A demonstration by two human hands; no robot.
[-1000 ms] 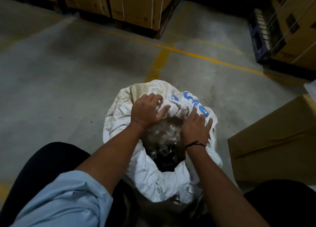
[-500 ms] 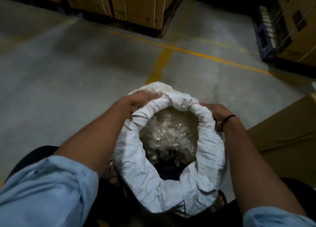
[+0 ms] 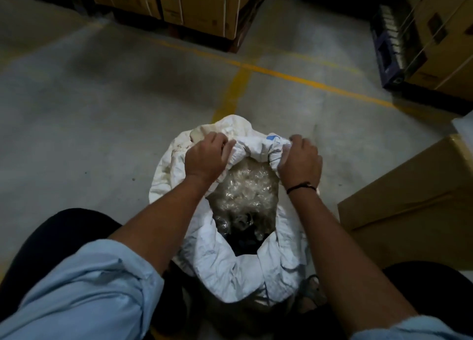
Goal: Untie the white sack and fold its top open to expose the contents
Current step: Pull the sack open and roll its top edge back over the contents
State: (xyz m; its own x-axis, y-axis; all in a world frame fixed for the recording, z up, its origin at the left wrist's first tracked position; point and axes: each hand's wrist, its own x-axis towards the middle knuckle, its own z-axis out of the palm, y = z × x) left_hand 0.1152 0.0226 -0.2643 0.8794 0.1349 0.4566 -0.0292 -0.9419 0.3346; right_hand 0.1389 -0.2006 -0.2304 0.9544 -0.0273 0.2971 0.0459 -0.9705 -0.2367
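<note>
The white sack point(image 3: 230, 270) stands on the concrete floor between my knees, its mouth open and its top rolled outward into a thick rim. Inside lies a heap of clear, shiny plastic pieces point(image 3: 245, 186), with dark material below them. My left hand point(image 3: 204, 158) grips the far left part of the rolled rim, fingers curled over the fabric. On the far right part of the rim, beside a blue printed mark, my right hand point(image 3: 299, 160) grips the fabric the same way. A black band sits on my right wrist.
A brown cardboard box point(image 3: 409, 199) stands close on the right of the sack. Strapped cartons on pallets point(image 3: 204, 4) line the back, and more cartons on a dark blue pallet point(image 3: 389, 45) stand at the back right. Yellow lines point(image 3: 281, 73) cross the grey floor.
Both hands moved from the sides of the rolled rim to its far edge and now grip it closer together. A second ago the top was only partly folded down.
</note>
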